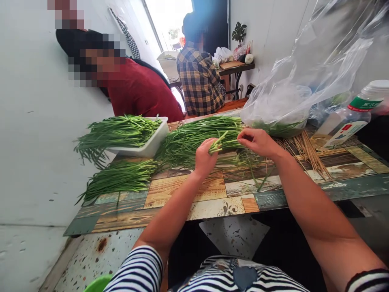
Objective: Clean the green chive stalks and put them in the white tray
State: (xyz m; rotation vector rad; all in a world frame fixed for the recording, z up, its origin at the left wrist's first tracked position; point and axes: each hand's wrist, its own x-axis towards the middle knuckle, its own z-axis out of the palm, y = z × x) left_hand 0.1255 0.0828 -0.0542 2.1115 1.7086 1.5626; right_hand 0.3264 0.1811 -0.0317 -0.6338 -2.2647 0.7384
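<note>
My left hand (206, 158) is closed round a small bunch of garlic chives (216, 146), whose pale cut ends poke out above the fist. Just right of it, my right hand (258, 142) pinches with thumb and forefinger at the end of a thin green stalk that reaches over from the bunch. Behind both hands spreads a loose pile of garlic chives (194, 134). More chives fill a white plastic tub (159, 140) at the left, their leaves drooping over its side. A separate heap of chives (121, 178) lies in front of the tub.
Thin wooden sticks (313, 156), a clear plastic bag (273, 105) with greens and a large bottle (346, 127) stand right on the patterned table (182, 192). Loose leaves lie near its front edge. Two people, in a red top (142, 91) and a checked shirt (197, 79), sit beyond.
</note>
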